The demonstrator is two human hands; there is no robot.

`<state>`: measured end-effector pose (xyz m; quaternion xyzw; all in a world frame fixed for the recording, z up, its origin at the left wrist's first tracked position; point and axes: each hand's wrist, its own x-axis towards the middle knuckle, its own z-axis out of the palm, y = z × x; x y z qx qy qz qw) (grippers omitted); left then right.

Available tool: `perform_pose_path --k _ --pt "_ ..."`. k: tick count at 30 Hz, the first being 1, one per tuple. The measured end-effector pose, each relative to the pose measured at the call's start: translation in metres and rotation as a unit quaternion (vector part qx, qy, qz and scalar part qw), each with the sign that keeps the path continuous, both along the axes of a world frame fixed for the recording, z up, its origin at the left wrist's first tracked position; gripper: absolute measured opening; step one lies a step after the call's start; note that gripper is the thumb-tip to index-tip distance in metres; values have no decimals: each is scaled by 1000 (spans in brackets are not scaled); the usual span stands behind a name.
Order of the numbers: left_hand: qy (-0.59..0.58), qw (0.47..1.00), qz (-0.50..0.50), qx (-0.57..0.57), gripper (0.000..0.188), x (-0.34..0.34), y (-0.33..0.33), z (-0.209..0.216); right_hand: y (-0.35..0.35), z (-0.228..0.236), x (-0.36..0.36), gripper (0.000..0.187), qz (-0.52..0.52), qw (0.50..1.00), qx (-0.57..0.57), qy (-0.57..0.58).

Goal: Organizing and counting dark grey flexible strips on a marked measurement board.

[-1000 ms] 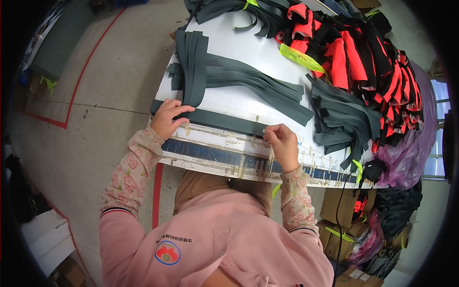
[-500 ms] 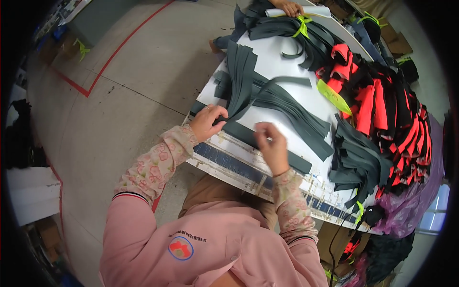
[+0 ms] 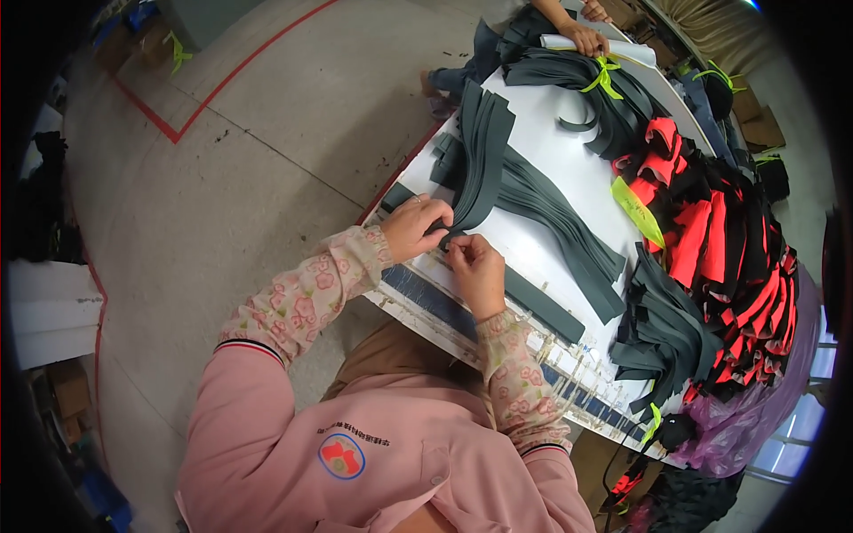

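My left hand [image 3: 415, 229] is closed round the near end of a folded bundle of dark grey-green fabric strips [image 3: 484, 160]. The bundle rises from it and leans away over the table. Close beside it, my right hand [image 3: 478, 271] pinches the end of a strip, its thumb and fingertips pressed together. A second fan of the same strips [image 3: 560, 226] lies beyond, spreading toward the right. One flat strip [image 3: 544, 306] runs along the near edge of the white table [image 3: 533, 266], partly covered by my hands.
Another strip pile [image 3: 666, 324] lies at the right, by heaped red and black fabric pieces [image 3: 702, 235] and a yellow-green tag [image 3: 636, 210]. Across the table, another person's hand [image 3: 586, 38] rests near a tied bundle [image 3: 564, 75] and a white roll [image 3: 633, 53]. Purple plastic [image 3: 737, 426] hangs at the right.
My right hand has moved left to meet my left hand and now pinches a strip end. The loose strip that arched across the second fan no longer lies there. The whole view has shifted slightly.
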<state>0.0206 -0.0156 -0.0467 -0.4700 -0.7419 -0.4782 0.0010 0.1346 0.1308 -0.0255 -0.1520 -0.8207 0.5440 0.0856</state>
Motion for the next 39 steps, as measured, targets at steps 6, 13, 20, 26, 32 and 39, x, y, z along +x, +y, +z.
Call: perform_pose_path --k 6,13,20,26,32,39 --pt "2 1000 2 4 23 2 2 -1 -3 3 -1 11 -7 998 61 -23" --pt "32 998 -29 36 17 2 2 0 32 29 33 11 -39 992 -101 -66" --pt "53 998 -22 -28 26 1 0 10 116 28 116 11 -152 982 -60 -99" --pt "24 995 -45 -89 33 1 -1 20 112 11 133 9 -167 984 6 -62" --pt "32 995 -41 -85 41 7 -2 21 109 14 140 10 -172 982 46 -59" --pt "41 995 -37 -85 41 6 0 15 109 5 140 10 -164 978 108 -63"
